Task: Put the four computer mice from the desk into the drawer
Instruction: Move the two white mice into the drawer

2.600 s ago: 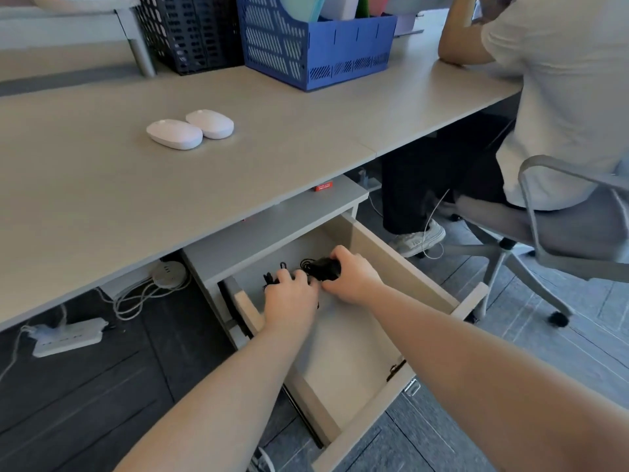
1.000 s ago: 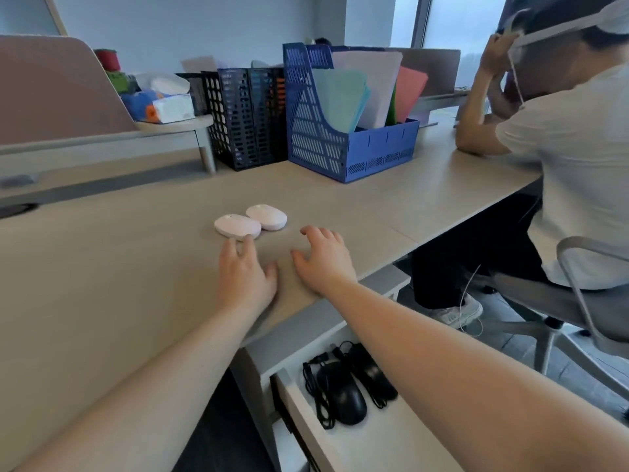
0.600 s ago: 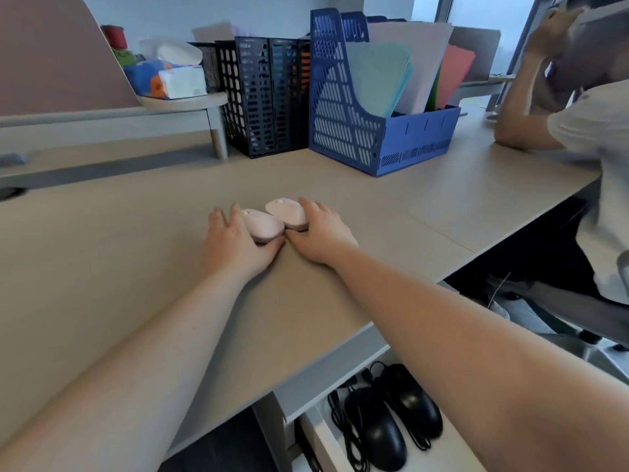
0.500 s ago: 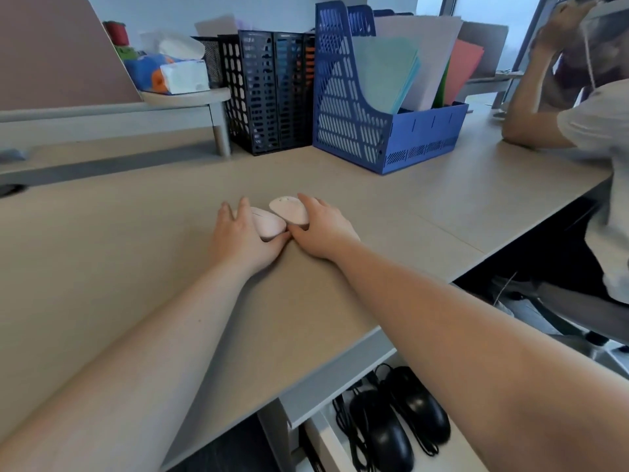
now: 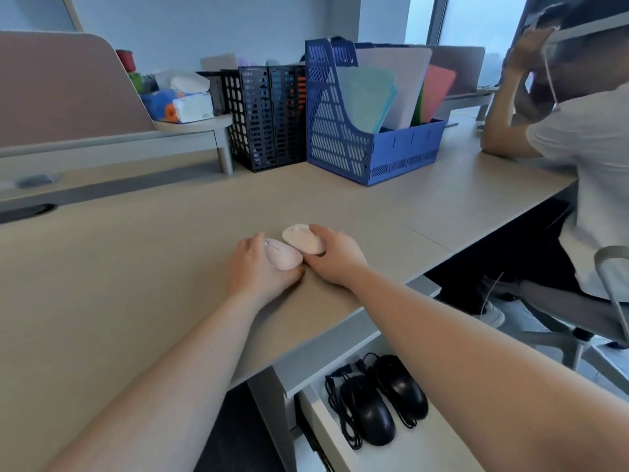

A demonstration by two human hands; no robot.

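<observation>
Two pale mice sit side by side near the front edge of the surface (image 5: 136, 267), each under a hand. The left hand (image 5: 258, 267) curls around the nearer, pinkish mouse (image 5: 283, 257), thumb at its near end and fingers along its far left side. The right hand (image 5: 335, 255) wraps the whiter mouse (image 5: 302, 238) from the right, fingers over its far side and thumb tucked low against its near edge. Both mice appear to rest on the surface, though I cannot tell for certain whether either is lifted clear of it; the two mice touch or nearly touch each other.

Below the front edge the drawer (image 5: 340, 434) stands pulled out, and two black wired mice lie inside near its back left corner: the left black mouse (image 5: 372, 412) and the right black mouse (image 5: 403, 386), close together, with their cables (image 5: 345, 424) looped loosely along the left one.

Toward the back edge of the surface stand a blue file holder (image 5: 343, 141) with coloured folders and a black mesh holder (image 5: 265, 117) just to its left. A small raised shelf (image 5: 190, 126) at the back left carries a tissue pack (image 5: 183, 105). At the right edge another person (image 5: 585, 137) in a white shirt sits on a grey chair (image 5: 612, 267), one elbow on the surface
</observation>
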